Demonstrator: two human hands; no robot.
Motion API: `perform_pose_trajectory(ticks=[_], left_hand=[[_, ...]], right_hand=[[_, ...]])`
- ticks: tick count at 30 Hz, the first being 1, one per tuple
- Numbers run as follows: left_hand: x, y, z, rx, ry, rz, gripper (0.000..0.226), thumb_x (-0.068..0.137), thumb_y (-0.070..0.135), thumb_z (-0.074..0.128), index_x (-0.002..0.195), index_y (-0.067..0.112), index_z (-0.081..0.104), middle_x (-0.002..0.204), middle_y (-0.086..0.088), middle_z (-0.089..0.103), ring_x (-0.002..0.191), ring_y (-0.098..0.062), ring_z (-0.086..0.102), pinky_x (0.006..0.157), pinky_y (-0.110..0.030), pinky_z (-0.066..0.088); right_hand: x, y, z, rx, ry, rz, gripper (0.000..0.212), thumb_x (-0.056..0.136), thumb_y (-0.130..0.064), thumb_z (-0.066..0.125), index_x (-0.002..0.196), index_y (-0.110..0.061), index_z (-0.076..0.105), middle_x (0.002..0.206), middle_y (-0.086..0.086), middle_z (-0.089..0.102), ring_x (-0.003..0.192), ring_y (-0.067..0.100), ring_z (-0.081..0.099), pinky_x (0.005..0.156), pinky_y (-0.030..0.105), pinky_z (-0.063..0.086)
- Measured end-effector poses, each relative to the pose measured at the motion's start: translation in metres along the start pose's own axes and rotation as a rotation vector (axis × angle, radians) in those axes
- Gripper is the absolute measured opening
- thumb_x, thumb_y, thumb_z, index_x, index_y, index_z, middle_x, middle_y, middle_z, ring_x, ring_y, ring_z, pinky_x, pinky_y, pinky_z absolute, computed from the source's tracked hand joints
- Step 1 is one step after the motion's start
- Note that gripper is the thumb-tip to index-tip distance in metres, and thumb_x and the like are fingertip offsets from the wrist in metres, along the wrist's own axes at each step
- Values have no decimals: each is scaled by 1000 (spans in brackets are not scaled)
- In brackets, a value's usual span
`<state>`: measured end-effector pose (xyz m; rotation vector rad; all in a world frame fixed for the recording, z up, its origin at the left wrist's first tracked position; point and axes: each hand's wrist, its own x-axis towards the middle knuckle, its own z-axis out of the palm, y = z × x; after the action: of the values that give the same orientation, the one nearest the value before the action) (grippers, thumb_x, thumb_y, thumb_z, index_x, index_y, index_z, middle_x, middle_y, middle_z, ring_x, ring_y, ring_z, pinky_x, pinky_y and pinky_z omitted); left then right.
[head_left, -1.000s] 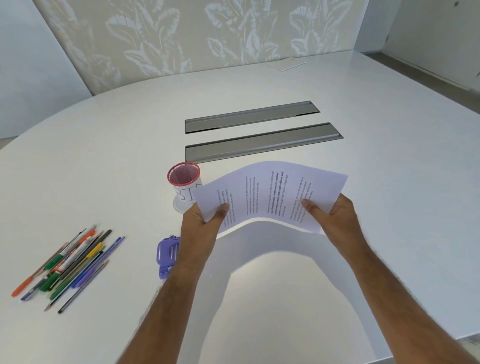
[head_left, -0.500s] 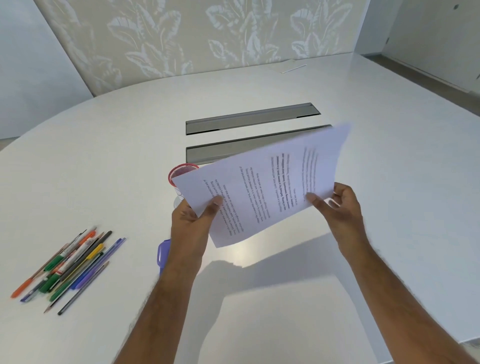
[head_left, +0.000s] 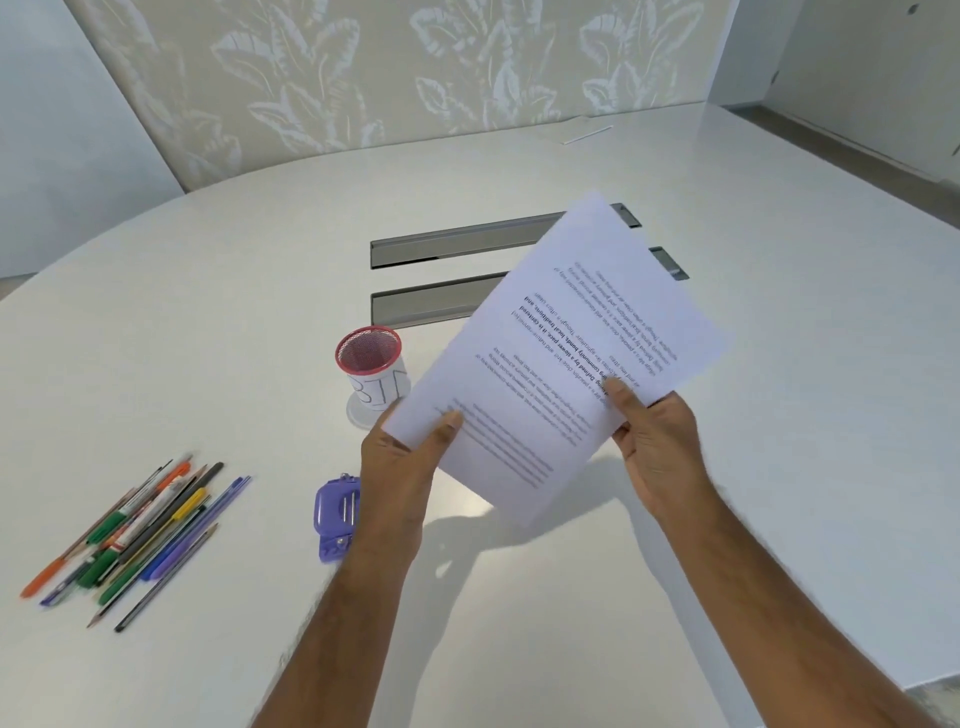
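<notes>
A white printed sheet of paper (head_left: 561, 353) is held in the air above the white table (head_left: 208, 322), tilted with its far corner up and to the right. My left hand (head_left: 405, 462) pinches its near left corner, thumb on top. On the right edge, my right hand (head_left: 654, 441) grips the sheet with the thumb on the printed side. The text on the paper runs upside down and slanted.
A red-rimmed mesh pen cup (head_left: 371, 371) stands just left of the paper. A purple stapler (head_left: 337, 514) lies beside my left forearm. Several pens and pencils (head_left: 140, 535) lie at the left. Two grey cable slots (head_left: 457, 244) sit in the table's middle.
The sheet has been lifted off the table and turned clockwise, its right end rising. Both hands have kept hold and come closer together.
</notes>
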<state>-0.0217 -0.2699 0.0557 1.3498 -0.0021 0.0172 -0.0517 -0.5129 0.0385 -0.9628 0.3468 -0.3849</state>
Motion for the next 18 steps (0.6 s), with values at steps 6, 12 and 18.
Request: perform_pose_trajectory(ticks=[6,12,18], left_hand=[[13,11,-13,70,-65,9,26,89,-3,74,112,9,69,111,-9,80,93,-26,75,90,-39,60],[16,31,4,260,-239,8,34,91,13,78,123,17,66,119,5,77,90,-14,79,77,-22,59],[19,40,18,179,-191,105,18,93,4,74,110,9,76,103,6,82,89,-11,77,76,-23,60]], right_hand=[[8,-28,-10,-272,-10,-194,19,89,-9,78,108,-14,78,116,9,79,107,29,74,95,43,58],[-1,-47,8,-407,-134,-246,24,90,-9,77,114,-7,74,112,4,80,100,23,77,87,35,60],[-7,-51,23,-447,-198,-309,19,92,-10,77,111,-13,75,111,1,80,99,24,77,85,35,61]])
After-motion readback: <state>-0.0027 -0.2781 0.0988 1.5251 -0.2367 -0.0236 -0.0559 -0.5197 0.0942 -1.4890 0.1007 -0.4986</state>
